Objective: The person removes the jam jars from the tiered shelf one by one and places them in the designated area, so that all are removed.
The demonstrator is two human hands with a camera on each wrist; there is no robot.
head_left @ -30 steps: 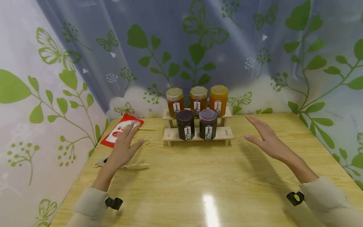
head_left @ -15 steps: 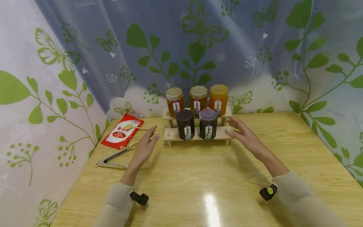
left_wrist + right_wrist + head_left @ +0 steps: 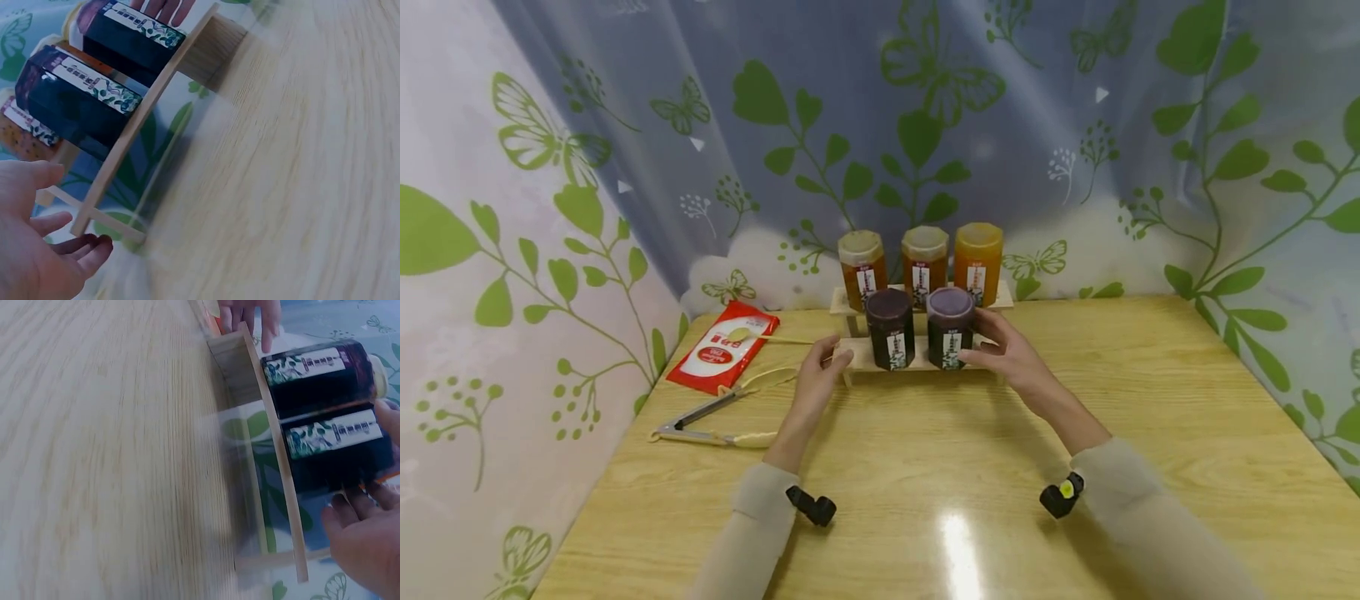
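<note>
The right hand (image 3: pixel 1018 358) is being the nearer one to the right dark jar (image 3: pixel 951 333), which is standing upright on the lower step of the wooden rack (image 3: pixel 859 352), right of that rack's middle. The jar's long axis is running vertically, and its body is lying just to the hand's left, so the hand is meeting it from the rack's right end. The thumb is lying before the jar's front and the fingers are curving along its right side; the hand is parted about as wide as the jar, but whether it is really gripping it I cannot tell.

The left hand (image 3: pixel 814 379) is sitting at the rack's left end, thumb and fingers loosely parted about the end of the lower step, not closing on anything; contact is not clear. The left dark jar (image 3: pixel 891 329) is standing between it and the right dark jar, so this hand is being the farther one.

Three amber jars (image 3: pixel 925 265) are standing on the rack's upper step. Left of the rack, tongs (image 3: pixel 707 409) and a red-and-white packet (image 3: pixel 718 346) are lying on the bench (image 3: pixel 925 458).
</note>
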